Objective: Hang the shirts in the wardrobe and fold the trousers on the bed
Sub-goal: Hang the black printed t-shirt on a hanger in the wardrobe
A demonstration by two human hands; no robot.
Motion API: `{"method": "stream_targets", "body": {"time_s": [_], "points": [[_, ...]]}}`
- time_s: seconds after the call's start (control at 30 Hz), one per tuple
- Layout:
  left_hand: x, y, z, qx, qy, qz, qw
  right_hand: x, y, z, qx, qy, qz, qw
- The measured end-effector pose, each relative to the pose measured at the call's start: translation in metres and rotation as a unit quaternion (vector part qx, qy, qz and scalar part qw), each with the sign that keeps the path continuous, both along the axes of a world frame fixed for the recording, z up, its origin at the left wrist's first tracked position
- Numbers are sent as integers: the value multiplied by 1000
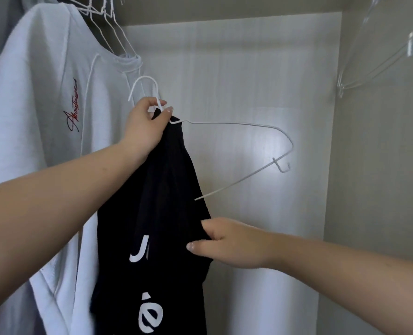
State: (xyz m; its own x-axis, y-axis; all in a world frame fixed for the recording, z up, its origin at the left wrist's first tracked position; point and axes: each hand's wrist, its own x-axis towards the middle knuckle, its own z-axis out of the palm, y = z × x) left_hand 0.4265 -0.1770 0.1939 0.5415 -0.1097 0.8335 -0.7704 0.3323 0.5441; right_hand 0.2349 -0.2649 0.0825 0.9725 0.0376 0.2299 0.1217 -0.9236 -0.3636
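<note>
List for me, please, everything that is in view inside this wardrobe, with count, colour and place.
black shirt: one, black with white letters, centre, bunched on one side of the held hanger
held hanger: one, white wire, centre, its right arm bare
white shirt: one, white with red script, hanging at left
empty hangers: several, white wire, top left above the white shirt; exact count unclear
clear hangers: at least one, transparent, top right, blurred
wardrobe back panel: one, pale wood grain, behind everything
left hand: one, pinches the held hanger at its neck
right hand: one, grips the black shirt's edge, lower centre
</note>
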Motion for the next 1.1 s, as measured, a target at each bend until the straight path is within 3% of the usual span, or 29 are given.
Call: {"method": "stream_targets", "body": {"time_s": [0.1, 0.23, 0.43, 0.8, 1.1], "points": [[10, 16, -4, 22, -1, 19, 1000, -10, -20, 6, -173, 35, -36, 984], [26, 34, -19, 74, -15, 52, 996, -29, -63, 30, -300, 37, -131, 944], [32, 30, -37, 167, -82, 78, 979, -44, -97, 57, -382, 29, -205, 901], [-2, -3, -47, 191, -138, 20, 972, -17, -70, 68, -411, -72, -138, 898], [-6, -3, -38, 219, -187, 12, 958, -28, -81, 88, -501, -112, -108, 851]]}}
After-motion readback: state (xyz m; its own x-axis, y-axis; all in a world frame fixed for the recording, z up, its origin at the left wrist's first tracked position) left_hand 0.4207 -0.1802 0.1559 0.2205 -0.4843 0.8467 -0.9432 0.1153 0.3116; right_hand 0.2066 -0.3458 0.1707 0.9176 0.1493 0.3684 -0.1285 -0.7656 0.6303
